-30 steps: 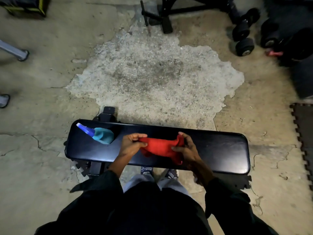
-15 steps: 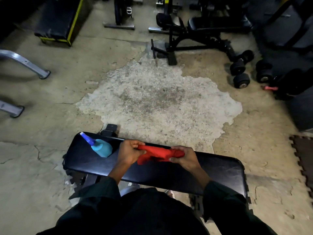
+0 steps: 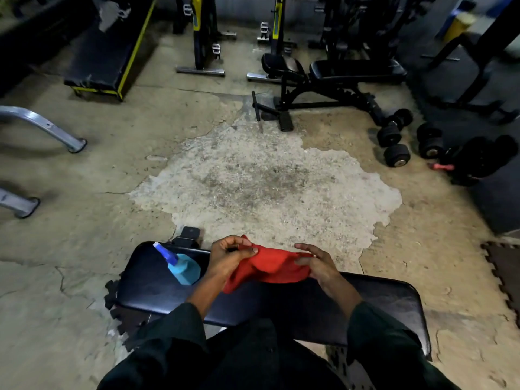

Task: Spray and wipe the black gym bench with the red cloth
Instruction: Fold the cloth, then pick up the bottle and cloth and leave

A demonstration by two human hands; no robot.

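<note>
The black gym bench [image 3: 380, 302] lies crosswise in front of me, low in the view. Above its middle I hold the red cloth [image 3: 267, 266] bunched between both hands. My left hand [image 3: 229, 256] pinches its left end with closed fingers. My right hand [image 3: 316, 264] grips its right end, fingers partly spread over the fabric. A light blue spray bottle [image 3: 183, 267] with a darker blue nozzle rests on the bench's left end, just left of my left hand.
Cracked concrete floor [image 3: 253, 178] stretches ahead. An adjustable black bench [image 3: 337, 74] and dumbbells [image 3: 396, 142] stand at the back right, exercise bikes at the back, a yellow-edged bench [image 3: 107, 52] back left, grey metal legs [image 3: 42, 125] at left, a foam mat [image 3: 503, 266] at right.
The view has tilted up, showing more of the room. Both hands have lifted the cloth off the bench and gathered it closer together.
</note>
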